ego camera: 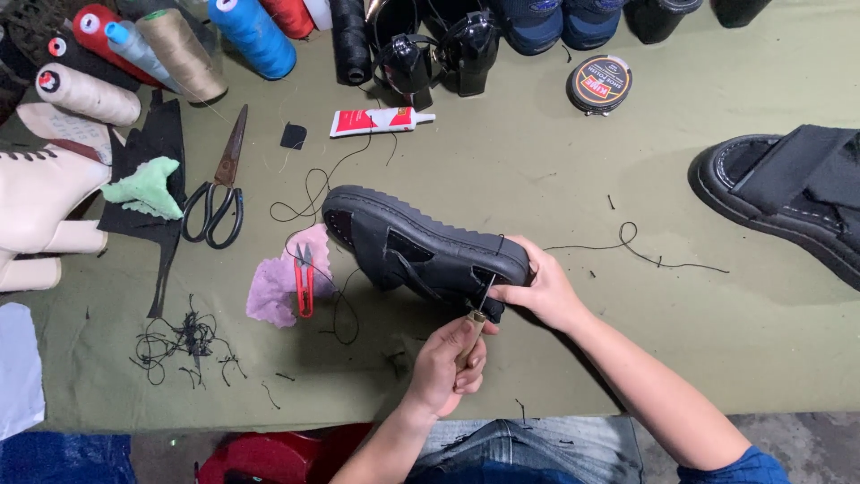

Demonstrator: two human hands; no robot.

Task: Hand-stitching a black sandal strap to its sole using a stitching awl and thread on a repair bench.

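A black sandal (421, 237) with a ridged sole lies on its side in the middle of the olive-green table (537, 161). My right hand (546, 291) grips its near heel end. Just below it, my left hand (443, 367) is closed around the wooden handle of an awl (475, 324). The awl's metal tip touches the sandal's sole edge. A black thread (627, 242) trails from the sandal across the table to the right.
Red thread snips (305, 278) lie on a pink cloth (273, 291) left of the sandal. Big scissors (219, 193), a glue tube (376, 120), a polish tin (599, 83), thread spools (255, 36), a white boot (40, 193) and a second black sandal (788, 193) ring the table.
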